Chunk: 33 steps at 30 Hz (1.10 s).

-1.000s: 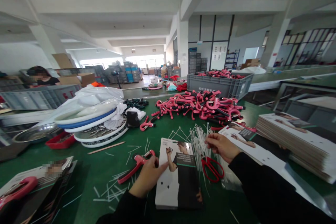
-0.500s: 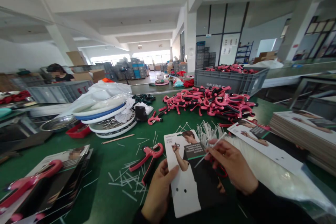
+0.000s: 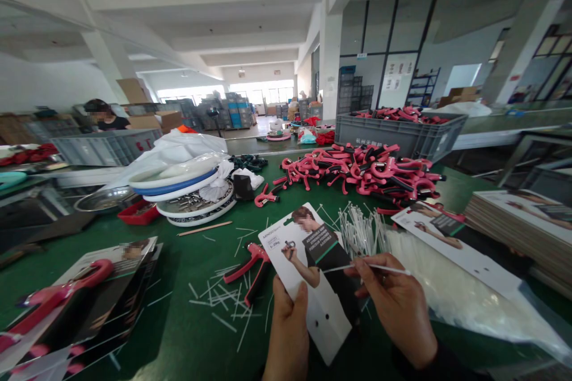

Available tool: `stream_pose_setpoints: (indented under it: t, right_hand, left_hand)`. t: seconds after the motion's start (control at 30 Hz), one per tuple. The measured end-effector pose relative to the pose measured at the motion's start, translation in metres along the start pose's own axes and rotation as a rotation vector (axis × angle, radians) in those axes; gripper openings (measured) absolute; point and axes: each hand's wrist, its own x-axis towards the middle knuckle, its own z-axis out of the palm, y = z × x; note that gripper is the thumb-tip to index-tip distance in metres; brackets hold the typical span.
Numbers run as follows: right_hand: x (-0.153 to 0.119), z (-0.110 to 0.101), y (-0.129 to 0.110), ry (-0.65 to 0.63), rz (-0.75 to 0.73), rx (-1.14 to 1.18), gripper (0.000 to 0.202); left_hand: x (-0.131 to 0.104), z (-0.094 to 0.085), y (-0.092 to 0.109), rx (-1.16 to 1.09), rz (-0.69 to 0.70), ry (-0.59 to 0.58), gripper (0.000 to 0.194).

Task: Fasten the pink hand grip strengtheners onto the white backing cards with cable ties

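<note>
Right of the tilted printed card (image 3: 328, 309) that the left hand (image 3: 288, 324) gripped between thumb and fingers, a worker's right hand (image 3: 397, 306) pinched a thin white tie (image 3: 338, 268), its long axis running crosswise, one tip toward the card's face.

Centre of the frame: a heap of hand grips (image 3: 357, 172) on a table (image 3: 179, 274), before a crate (image 3: 397, 134); card stack (image 3: 522, 232), right; trays (image 3: 187, 187), left.

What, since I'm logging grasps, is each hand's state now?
Left hand: holding a black-and-white printed card.
Right hand: pinching a thin white plastic tie.
</note>
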Motion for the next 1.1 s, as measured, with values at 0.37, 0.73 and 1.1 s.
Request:
stream_pose_setpoints:
  t: [0.37, 0.73, 1.1]
  right_hand:
    - [-0.013, 0.013, 0.003, -0.029, -0.055, -0.079, 0.024]
    - [-0.021, 0.033, 0.01, -0.047, 0.319, 0.323, 0.036]
    - [-0.027, 0.018, 0.008, -0.335, 0.386, 0.323, 0.031]
  left_hand:
    - [-0.017, 0.021, -0.018, -0.062, 0.1, 0.082, 0.064]
    - [-0.024, 0.023, -0.009, -0.253, -0.141, -0.071, 0.063]
    - [-0.012, 0.016, 0.006, 0.046, -0.187, -0.055, 0.048]
